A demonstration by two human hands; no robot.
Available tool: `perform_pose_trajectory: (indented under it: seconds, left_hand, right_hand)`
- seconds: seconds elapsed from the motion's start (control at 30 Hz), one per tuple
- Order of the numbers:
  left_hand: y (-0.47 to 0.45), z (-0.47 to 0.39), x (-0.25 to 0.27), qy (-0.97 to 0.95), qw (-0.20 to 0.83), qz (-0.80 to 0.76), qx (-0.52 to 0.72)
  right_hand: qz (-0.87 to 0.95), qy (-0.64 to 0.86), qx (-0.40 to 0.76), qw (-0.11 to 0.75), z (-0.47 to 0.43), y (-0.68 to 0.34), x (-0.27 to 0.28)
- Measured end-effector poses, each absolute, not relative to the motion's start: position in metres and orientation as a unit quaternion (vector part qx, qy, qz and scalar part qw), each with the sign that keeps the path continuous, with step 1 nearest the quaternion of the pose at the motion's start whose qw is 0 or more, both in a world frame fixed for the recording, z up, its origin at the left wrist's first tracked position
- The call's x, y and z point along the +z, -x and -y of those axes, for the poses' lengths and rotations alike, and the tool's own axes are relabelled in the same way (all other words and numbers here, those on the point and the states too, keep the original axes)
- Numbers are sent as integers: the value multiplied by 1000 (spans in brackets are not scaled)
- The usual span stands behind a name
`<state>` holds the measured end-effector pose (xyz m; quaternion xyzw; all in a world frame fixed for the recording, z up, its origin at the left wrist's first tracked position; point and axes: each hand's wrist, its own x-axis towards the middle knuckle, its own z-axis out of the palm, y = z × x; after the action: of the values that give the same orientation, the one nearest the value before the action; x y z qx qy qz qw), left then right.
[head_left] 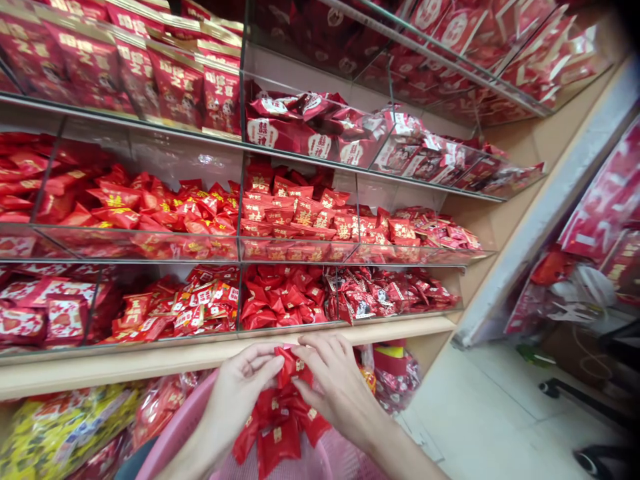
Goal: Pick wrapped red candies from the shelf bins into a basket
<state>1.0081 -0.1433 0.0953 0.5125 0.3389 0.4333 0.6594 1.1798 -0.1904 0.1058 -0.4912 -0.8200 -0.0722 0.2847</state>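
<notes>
Both hands are together over a pink basket (173,430), low in the view. My left hand (243,383) pinches the top packet of a hanging bunch of small red candy packets (279,443) between thumb and fingers. My right hand (337,383) is closed around the right side of the same top packet, its thumb below and its fingers above. Several joined or bunched packets with small gold print hang beneath, over the basket. The fingers hide part of the top packet.
Ahead, a shelf unit with clear dividers holds loose red packets (285,297) and gold-topped bags (175,83). A wooden ledge (130,360) runs just beyond my hands. Yellow bags (65,430) lie below it at left. Chair legs (580,400) stand on the tiled floor at right.
</notes>
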Motion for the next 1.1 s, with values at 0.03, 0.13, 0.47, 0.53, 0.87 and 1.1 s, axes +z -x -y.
perform_pose_trajectory:
  seconds: [0.03, 0.13, 0.47, 0.53, 0.87, 1.1]
  left_hand:
    - [-1007, 143, 94, -524, 653, -333, 434]
    - [-1005, 142, 91, -568, 618, -330, 431]
    - [-996, 147, 88, -634, 546, -356, 417]
    - [-996, 148, 88, -639, 534, -366, 414]
    - [-995, 150, 91, -643, 533, -369, 408]
    - [-997, 151, 90, -636, 535, -382, 405]
  right_hand:
    - [817, 491, -34, 302, 193, -1182, 105]
    - [758, 500, 115, 403, 197, -1188, 102]
    - [568, 458, 406, 551, 188, -1189, 93]
    - [555, 456, 413, 560, 189, -1188, 90]
    - [569, 458, 344, 590, 194, -1190, 77]
    - [544, 472, 350, 600, 193, -1191, 73]
